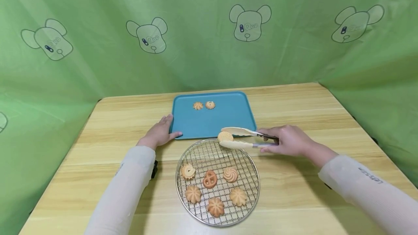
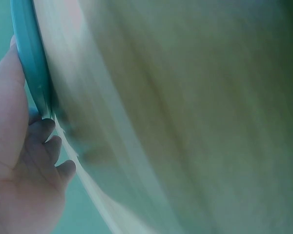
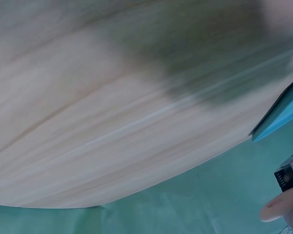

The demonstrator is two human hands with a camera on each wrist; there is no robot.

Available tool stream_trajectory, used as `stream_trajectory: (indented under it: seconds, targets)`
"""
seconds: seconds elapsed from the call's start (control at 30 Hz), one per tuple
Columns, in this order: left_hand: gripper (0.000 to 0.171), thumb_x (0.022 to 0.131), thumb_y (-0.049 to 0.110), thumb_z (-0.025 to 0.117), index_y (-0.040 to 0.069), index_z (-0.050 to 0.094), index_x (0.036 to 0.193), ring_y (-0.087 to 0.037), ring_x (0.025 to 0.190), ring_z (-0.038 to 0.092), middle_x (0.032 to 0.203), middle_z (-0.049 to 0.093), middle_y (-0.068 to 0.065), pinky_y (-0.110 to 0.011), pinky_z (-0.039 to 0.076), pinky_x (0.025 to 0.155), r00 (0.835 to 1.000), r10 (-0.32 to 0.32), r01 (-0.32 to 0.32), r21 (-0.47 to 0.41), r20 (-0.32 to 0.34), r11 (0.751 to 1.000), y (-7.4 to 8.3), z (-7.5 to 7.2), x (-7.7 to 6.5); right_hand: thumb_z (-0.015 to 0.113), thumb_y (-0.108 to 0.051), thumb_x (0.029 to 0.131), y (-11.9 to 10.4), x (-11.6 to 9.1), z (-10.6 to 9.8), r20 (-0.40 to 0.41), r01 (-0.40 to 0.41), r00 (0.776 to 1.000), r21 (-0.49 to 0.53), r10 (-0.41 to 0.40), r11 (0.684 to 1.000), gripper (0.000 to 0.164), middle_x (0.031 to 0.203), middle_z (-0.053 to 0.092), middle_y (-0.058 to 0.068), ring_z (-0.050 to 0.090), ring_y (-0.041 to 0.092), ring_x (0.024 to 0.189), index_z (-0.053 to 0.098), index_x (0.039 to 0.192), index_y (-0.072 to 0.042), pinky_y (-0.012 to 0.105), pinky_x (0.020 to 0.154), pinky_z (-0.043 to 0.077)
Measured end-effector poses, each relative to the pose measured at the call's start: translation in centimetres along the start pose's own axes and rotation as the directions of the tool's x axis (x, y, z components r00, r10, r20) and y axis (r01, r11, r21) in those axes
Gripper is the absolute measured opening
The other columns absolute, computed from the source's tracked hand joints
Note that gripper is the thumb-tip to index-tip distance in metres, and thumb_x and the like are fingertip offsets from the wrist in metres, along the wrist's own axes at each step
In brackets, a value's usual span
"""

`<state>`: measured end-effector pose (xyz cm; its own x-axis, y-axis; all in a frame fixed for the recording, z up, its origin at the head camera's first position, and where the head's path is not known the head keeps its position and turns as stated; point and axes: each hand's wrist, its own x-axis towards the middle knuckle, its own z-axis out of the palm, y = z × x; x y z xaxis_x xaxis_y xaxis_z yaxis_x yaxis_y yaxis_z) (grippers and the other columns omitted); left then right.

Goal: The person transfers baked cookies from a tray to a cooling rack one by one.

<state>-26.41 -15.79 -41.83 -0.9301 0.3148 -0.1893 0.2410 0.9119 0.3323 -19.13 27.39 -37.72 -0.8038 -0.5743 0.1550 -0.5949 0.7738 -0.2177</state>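
Note:
In the head view, my right hand (image 1: 289, 140) grips a pair of tongs (image 1: 241, 131) with cream-coloured tips. Between the tips is a round, pale cookie (image 1: 225, 136), above the far rim of a round wire rack (image 1: 257, 169) and close to the near edge of a blue tray (image 1: 209, 124). My left hand (image 1: 160, 132) rests against the tray's near left corner, thumb along the front edge and fingers along the side. Two cookies lie on the tray: a flower-shaped one (image 1: 197, 105) and a scalloped one (image 1: 210, 104).
On the rack lie a pretzel-shaped cookie (image 1: 210, 179), a swirled cookie (image 1: 230, 174), a scalloped cookie (image 1: 188, 171) and several flower-shaped cookies (image 1: 215, 207). A wooden table (image 1: 294, 191) carries everything. Green curtains (image 1: 202, 61) with mouse-like drawings stand behind it and at both sides.

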Motion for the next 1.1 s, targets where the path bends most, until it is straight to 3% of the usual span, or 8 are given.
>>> stream_trajectory:
  seconds: [0.23, 0.43, 0.83, 0.93, 1.1]
  targets:
    - [0.092, 0.093, 0.055, 0.051, 0.0, 0.006, 0.151, -0.032, 0.143, 0.006, 0.157, 0.007, -0.015, -0.045, 0.011, 0.115, 1.0, -0.004, 0.004, -0.001, 0.009, 1.0, 0.0, 0.1, 0.1, 0.073, -0.056, 0.076, -0.3, -0.1, 0.4, 0.015, 0.045, 0.999, 0.019, -0.045, 0.999, 0.067, 0.084, 0.065, -0.012, 0.033, -0.003, 0.046, 0.065, 0.125, -0.011, 0.02, 0.043, 0.034]
    - [0.091, 0.093, 0.054, 0.051, -0.001, 0.007, 0.151, -0.032, 0.143, 0.006, 0.157, 0.007, -0.015, -0.045, 0.011, 0.115, 1.0, -0.001, 0.001, 0.003, 0.007, 1.0, 0.2, -0.1, -0.1, 0.076, -0.05, 0.075, -0.8, 0.1, 0.4, 0.011, 0.107, 0.994, 0.022, -0.108, 0.994, 0.064, 0.086, 0.067, -0.013, 0.034, -0.005, 0.047, 0.065, 0.125, -0.011, 0.018, 0.044, 0.034]
    - [0.09, 0.094, 0.053, 0.051, -0.001, 0.007, 0.151, -0.033, 0.143, 0.006, 0.157, 0.008, -0.016, -0.045, 0.012, 0.115, 1.0, -0.002, 0.001, 0.006, 0.008, 1.0, 0.2, -0.2, -0.1, 0.075, -0.053, 0.076, -2.2, 1.4, 0.4, 0.058, 0.145, 0.988, 0.011, -0.145, 0.989, 0.066, 0.086, 0.066, -0.016, 0.034, -0.005, 0.048, 0.064, 0.125, -0.011, 0.018, 0.044, 0.033]
    - [0.09, 0.094, 0.053, 0.051, -0.001, 0.006, 0.151, -0.033, 0.143, 0.006, 0.157, 0.007, -0.016, -0.046, 0.011, 0.115, 1.0, -0.005, 0.005, 0.004, 0.012, 1.0, 0.2, -0.2, -0.2, 0.074, -0.053, 0.077, -2.6, 1.9, 0.3, 0.067, 0.169, 0.983, -0.003, -0.169, 0.986, 0.065, 0.088, 0.067, -0.012, 0.039, -0.004, 0.05, 0.064, 0.125, -0.01, 0.02, 0.047, 0.04]
    - [0.091, 0.094, 0.054, 0.05, 0.0, 0.005, 0.151, -0.032, 0.143, 0.005, 0.157, 0.006, -0.015, -0.045, 0.011, 0.115, 1.0, -0.007, 0.007, 0.006, 0.019, 1.0, 0.1, -0.1, 0.0, 0.073, -0.055, 0.076, -3.6, 2.6, 0.3, 0.075, 0.211, 0.975, -0.041, -0.207, 0.977, 0.067, 0.095, 0.071, -0.001, 0.059, 0.005, 0.065, 0.064, 0.125, -0.01, 0.03, 0.062, 0.054]
